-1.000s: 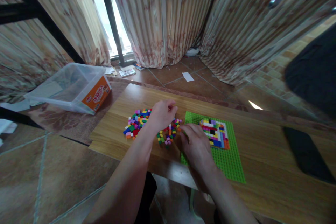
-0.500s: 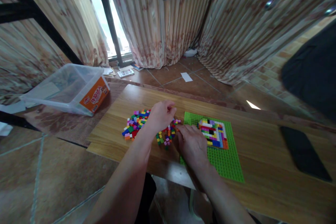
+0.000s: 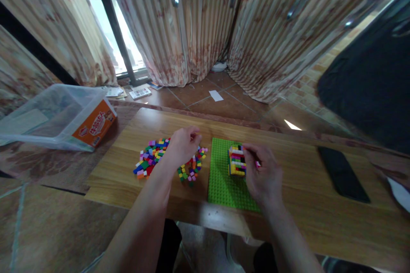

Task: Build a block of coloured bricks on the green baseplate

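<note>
My left hand hovers over the loose toy bricks, its fingers curled inward. Whatever may be between its fingertips is too small to make out. A pile of coloured building bricks spreads to its left, with a smaller cluster just under and right of it. Over the green baseplate, my right hand is closed in a pinch at the top of a multicoloured brick build. Its fingers cover the build's right part, and any piece in them is hidden.
The wooden table carries a dark phone at the right. On the floor at the left stands a clear plastic bin with an orange label. Curtains hang behind, and a dark fabric item is at the right.
My right hand has gone from the small brick cluster rightward to the brick build on the baseplate. The left hand stays over the loose bricks. The camera view has turned slightly right.
</note>
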Motion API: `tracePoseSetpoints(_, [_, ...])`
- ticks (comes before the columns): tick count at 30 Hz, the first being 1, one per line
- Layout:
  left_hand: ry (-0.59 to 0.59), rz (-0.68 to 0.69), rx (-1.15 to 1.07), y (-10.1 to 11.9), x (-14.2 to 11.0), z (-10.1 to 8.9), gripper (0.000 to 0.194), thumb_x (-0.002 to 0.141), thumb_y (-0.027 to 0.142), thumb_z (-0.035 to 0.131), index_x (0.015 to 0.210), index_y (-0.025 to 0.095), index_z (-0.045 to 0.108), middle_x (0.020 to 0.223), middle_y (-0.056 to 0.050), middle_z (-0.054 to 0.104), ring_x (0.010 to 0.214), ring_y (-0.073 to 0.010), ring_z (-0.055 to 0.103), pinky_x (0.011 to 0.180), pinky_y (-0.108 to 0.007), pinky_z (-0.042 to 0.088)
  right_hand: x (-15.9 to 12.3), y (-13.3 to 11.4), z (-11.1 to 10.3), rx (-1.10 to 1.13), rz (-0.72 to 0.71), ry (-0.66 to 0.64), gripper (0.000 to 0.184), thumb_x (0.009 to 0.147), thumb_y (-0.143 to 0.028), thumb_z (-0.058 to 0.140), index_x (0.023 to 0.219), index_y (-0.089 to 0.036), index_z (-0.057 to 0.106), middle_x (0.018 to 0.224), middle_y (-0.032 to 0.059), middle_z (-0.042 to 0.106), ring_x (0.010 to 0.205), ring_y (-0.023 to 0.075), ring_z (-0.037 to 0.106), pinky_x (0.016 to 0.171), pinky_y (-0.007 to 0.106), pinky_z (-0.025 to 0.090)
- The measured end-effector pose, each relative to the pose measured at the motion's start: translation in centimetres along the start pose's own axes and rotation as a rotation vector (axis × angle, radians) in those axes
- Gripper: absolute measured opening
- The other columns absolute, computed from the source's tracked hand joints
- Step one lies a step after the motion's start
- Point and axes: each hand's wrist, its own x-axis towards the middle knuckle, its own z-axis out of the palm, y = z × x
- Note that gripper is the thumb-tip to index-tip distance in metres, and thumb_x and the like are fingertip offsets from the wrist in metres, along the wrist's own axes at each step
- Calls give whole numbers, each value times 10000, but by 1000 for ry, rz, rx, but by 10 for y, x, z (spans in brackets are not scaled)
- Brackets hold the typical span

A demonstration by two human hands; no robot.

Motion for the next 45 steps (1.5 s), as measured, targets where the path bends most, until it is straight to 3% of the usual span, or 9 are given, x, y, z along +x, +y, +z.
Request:
tracePoseSetpoints(4, [14, 12, 11, -1, 1, 2, 228, 861, 209, 532, 987, 168, 717, 901, -62, 762, 822, -184, 694, 760, -278, 531, 4, 32, -21, 15, 276, 73, 281, 867, -374, 545, 985, -177, 707, 890, 85, 731, 772, 206, 674, 720, 340, 528])
tracePoseSetpoints(7, [3, 10, 9, -1, 2, 3, 234, 867, 230, 532, 1001, 172, 715, 909, -64, 765, 835, -191, 698, 775, -288, 535, 5, 45, -25, 19, 349, 60, 297, 818, -389, 575, 942, -163, 722, 844, 94, 743, 734, 217, 677, 697, 349, 530])
tracePoseSetpoints(16, [-21, 8, 12, -3, 3, 4, 239, 875, 261, 523, 977, 167, 718, 904, -72, 761, 830, -199, 693, 762, -293, 526, 7, 42, -17, 29, 407, -8, 315, 805, -439, 596, 881, -168, 738, 815, 97, 750, 656, 196, 648, 622, 316, 503])
tracePoseSetpoints(21, [-15, -1, 5, -4, 2, 3, 233, 867, 269, 528, 956, 167, 717, 894, -73, 761, 806, -199, 690, 731, -285, 520, 6, 43, -16, 36, 415, -6, 309, 809, -435, 596, 890, -173, 741, 823, 91, 745, 685, 199, 648, 657, 323, 500])
tracePoseSetpoints(30, [-24, -15, 30, -2, 3, 1, 232, 868, 243, 515, 938, 166, 722, 880, -71, 755, 797, -199, 681, 704, -275, 497, 4, 42, -14, -148, 263, -5, 271, 839, -359, 529, 867, -186, 736, 871, 92, 740, 809, 231, 653, 771, 368, 478])
tracePoseSetpoints(36, [-28, -2, 56, -3, 2, 2, 230, 876, 247, 506, 898, 169, 721, 852, -73, 753, 765, -205, 675, 714, -295, 495, 5, 48, -13, 17, 386, -4, 255, 792, -381, 601, 856, -182, 748, 835, 83, 722, 679, 187, 622, 629, 312, 485])
tracePoseSetpoints(45, [-5, -15, 26, -3, 2, 3, 225, 867, 244, 526, 933, 166, 727, 869, -84, 753, 780, -217, 683, 704, -299, 494, 6, 56, -11, 163, 451, 18, 246, 750, -379, 654, 836, -179, 769, 820, 71, 735, 706, 189, 646, 666, 327, 519])
